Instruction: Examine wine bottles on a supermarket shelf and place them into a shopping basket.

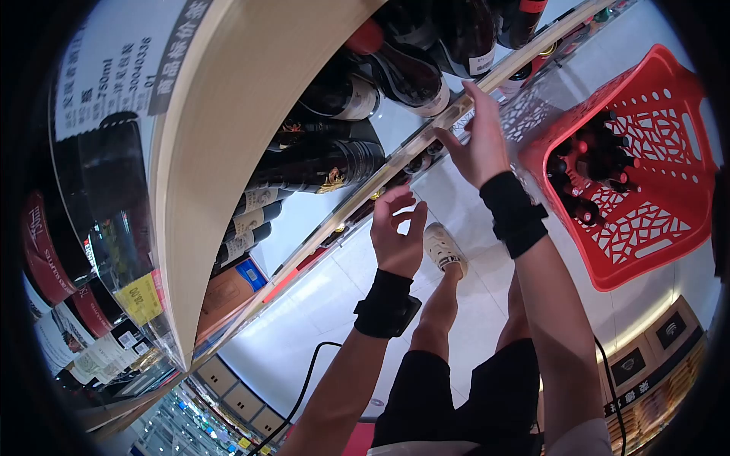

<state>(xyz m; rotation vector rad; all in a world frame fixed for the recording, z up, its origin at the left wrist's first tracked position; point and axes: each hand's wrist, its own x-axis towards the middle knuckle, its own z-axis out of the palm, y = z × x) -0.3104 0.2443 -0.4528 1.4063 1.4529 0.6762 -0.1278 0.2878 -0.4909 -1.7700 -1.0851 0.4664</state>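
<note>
My right hand (pixel 484 144) is raised beside the shelf's front edge (pixel 445 118), fingers stretched out and thumb apart, holding nothing. Lower and to the left, my left hand (pixel 399 234) hovers near the same edge with loosely bent fingers, a gap between them and the thumb, and nothing in it. Behind the edge, a dark wine bottle (pixel 411 76) with a pale label is among several others. A black bottle with a gold emblem (pixel 328 169) lies closer to my left hand. Both wrists wear black bands.
A red plastic basket (pixel 601 280) stands on the floor to the right, with several dark bottles (pixel 597 163) inside. A wooden shelf panel (pixel 220 99) rises at left, with red-labelled bottles (pixel 53 243) and a yellow price tag (pixel 141 299) beyond. Black cables (pixel 310 372) hang beside my arms.
</note>
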